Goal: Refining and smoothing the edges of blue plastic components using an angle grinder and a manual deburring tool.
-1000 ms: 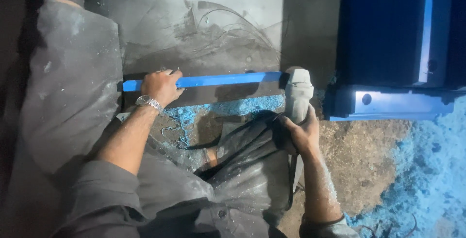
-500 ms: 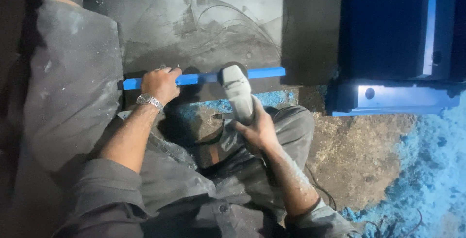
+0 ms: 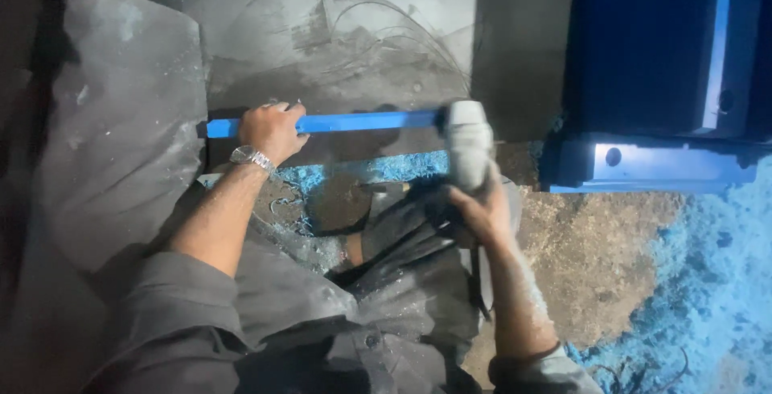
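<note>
The left hand (image 3: 272,130) lies on a long blue bar (image 3: 362,122), fingers curled over its top edge and pressing it down near its left end; its grip is closed on the bar. A metal wristwatch (image 3: 251,156) sits on that wrist. The blue bar runs level across the front edge of a grey, scuffed slab (image 3: 338,32), its short left end projecting past the hand and its right end meeting the tool.

The right hand (image 3: 479,211) is wrapped around the rear body of a grey power tool (image 3: 469,143), grip closed on it. The head of the tool rests at the right end of the blue bar, touching or just over it; the exact contact point is hidden by the tool's housing. A dark cable (image 3: 481,277) hangs from the tool along the right forearm.

The person is crouched low, knees in dark trousers (image 3: 410,241) between the two arms. Blue shavings (image 3: 354,173) lie on the floor just below the bar, and a heavier bed of blue shavings (image 3: 716,281) covers the floor at lower right. A large blue machine body (image 3: 651,56) stands to the right, well clear of the hands, with a pale blue foot plate (image 3: 667,167) at its base. A grey sheet-covered mass (image 3: 121,129) stands to the left of the left arm.
</note>
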